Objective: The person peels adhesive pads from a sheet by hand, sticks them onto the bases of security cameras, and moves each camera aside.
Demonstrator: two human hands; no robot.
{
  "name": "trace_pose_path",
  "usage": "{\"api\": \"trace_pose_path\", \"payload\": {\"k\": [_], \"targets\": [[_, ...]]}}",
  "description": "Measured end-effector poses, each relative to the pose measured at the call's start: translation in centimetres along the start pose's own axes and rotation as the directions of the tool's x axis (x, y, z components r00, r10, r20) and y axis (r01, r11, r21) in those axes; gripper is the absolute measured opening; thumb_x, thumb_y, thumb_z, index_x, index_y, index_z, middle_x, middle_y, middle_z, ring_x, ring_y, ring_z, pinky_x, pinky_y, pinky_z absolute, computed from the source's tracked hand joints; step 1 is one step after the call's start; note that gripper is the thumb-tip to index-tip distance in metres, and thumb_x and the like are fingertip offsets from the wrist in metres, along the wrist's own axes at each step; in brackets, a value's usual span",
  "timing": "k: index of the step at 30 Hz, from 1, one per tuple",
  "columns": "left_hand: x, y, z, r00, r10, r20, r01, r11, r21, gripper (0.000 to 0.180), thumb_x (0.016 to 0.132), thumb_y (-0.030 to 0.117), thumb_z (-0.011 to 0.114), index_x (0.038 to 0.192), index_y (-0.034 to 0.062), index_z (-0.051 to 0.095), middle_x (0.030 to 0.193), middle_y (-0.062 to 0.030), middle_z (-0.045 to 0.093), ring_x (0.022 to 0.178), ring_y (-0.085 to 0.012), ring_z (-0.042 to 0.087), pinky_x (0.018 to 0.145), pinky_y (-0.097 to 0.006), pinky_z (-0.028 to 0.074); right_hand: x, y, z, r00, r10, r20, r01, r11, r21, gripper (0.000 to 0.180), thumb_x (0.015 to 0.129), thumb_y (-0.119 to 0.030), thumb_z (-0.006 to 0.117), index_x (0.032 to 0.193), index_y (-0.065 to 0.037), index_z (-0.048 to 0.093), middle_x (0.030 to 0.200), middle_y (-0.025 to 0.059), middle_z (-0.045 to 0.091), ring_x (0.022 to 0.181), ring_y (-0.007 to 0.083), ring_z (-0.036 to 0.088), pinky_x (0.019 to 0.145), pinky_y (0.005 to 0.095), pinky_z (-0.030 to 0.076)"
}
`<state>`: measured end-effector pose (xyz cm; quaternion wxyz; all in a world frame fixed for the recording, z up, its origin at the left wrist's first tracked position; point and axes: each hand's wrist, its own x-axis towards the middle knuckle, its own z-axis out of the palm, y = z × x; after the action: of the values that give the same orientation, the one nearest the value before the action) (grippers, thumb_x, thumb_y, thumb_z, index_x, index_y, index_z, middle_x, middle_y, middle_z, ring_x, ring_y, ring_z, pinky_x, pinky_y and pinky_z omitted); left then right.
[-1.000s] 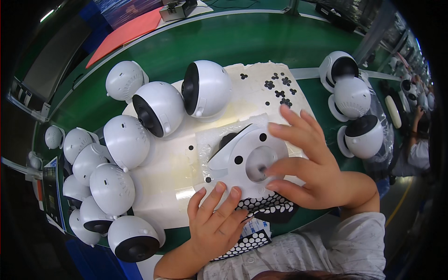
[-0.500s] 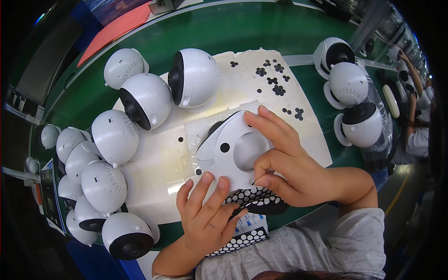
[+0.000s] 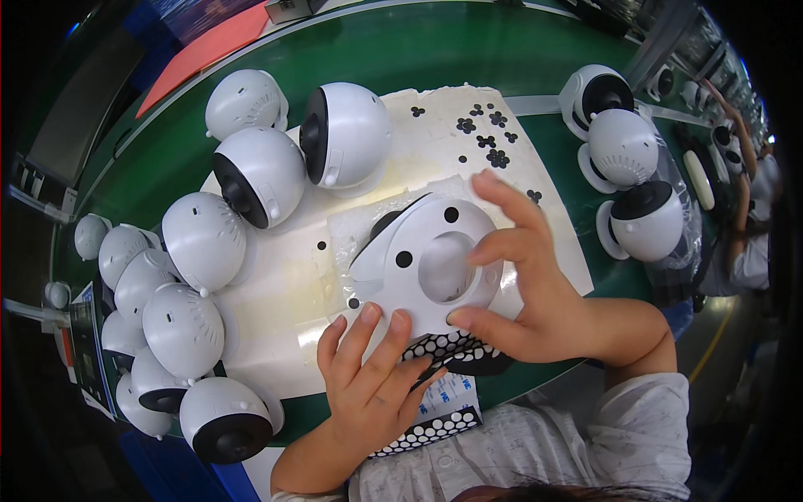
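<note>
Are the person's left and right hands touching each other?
Apart: the head view shows part of the white base and dotted sheet between the left hand and right hand.

White sheet (image 3: 452,396): carrying short printed lettering (image 3: 447,400) — all in blue.
Lettering: repeating across the sheet's visible part.

A white base (image 3: 427,236) lies with its round recess facing up and two black pads (image 3: 404,259) on its face. The left hand (image 3: 368,376) rests fingertips on the base's near left edge; the right hand (image 3: 535,289) has its thumb at the near edge, fingers spread over the right side. Left of the base stand many white ball-shaped cameras (image 3: 205,243); right of it, three similar units (image 3: 623,146). Beyond it, loose black dots (image 3: 498,159) cluster on a pale board (image 3: 284,356). A black sheet with white circles (image 3: 439,427) lies on the base's near side.
</note>
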<state>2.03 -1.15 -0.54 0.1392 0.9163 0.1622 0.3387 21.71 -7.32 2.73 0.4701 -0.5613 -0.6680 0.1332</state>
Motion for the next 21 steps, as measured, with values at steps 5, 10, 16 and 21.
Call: {"api": "trace_pose_path", "payload": {"k": [5, 10, 16, 21], "targets": [[0.0, 0.1, -0.1, 1.0, -0.023, -0.009, 0.023, 1.0, 0.018, 0.017, 0.067, 0.022, 0.069, 0.076, 0.0092, 0.061, 0.122, -0.0094, 0.051, 0.117, -0.0299, 0.042, 0.093, -0.046, 0.027, -0.7, -1.0, 0.9, 0.973, -0.2, 0.117, 0.216, 0.965, -0.148, 0.021, 0.07, -0.02, 0.066, 0.089, -0.016, 0.059, 0.13, 0.0114, 0.039, 0.126, 0.0347, 0.025, 0.095, 0.0477, 0.019], [-0.1, -0.1, 0.0, 1.0, -0.01, -0.008, 0.01, 0.999, 0.034, 0.017, 0.066, 0.022, 0.069, 0.077, 0.0099, 0.062, 0.122, -0.0084, 0.052, 0.117, -0.0296, 0.042, 0.094, -0.047, 0.026, -1.5, -1.0, 1.7, 0.886, -0.439, 0.149, 0.463, 0.815, -0.348, 0.009, 0.069, -0.017, 0.065, 0.076, -0.014, 0.059, 0.129, 0.0023, 0.043, 0.126, 0.0298, 0.027, 0.097, 0.0465, 0.016], [-0.1, -0.1, 0.0, 1.0, -0.03, -0.003, 0.03, 0.999, 0.015, 0.019, 0.066, 0.024, 0.071, 0.077, 0.011, 0.063, 0.121, -0.0093, 0.051, 0.117, -0.0298, 0.041, 0.095, -0.048, 0.024, -0.3, 0.3, -2.0, 0.993, -0.091, 0.076, 0.104, 0.977, -0.184, 0.007, 0.078, -0.012, 0.06, 0.079, -0.009, 0.053, 0.132, 0.014, 0.036, 0.127, 0.0359, 0.024, 0.1, 0.0446, 0.019], [-0.4, -0.1, 0.0, 1.0, -0.021, 0.019, 0.02, 0.999, 0.036, 0.019, 0.067, 0.025, 0.071, 0.078, 0.0118, 0.063, 0.123, -0.0095, 0.05, 0.118, -0.0299, 0.039, 0.095, -0.048, 0.024, -0.7, 1.8, -2.8, 0.992, 0.058, 0.108, -0.047, 0.994, -0.103, 0.006, 0.082, -0.012, 0.056, 0.085, -0.007, 0.052, 0.134, 0.018, 0.032, 0.127, 0.0394, 0.022, 0.101, 0.0446, 0.021]]}}
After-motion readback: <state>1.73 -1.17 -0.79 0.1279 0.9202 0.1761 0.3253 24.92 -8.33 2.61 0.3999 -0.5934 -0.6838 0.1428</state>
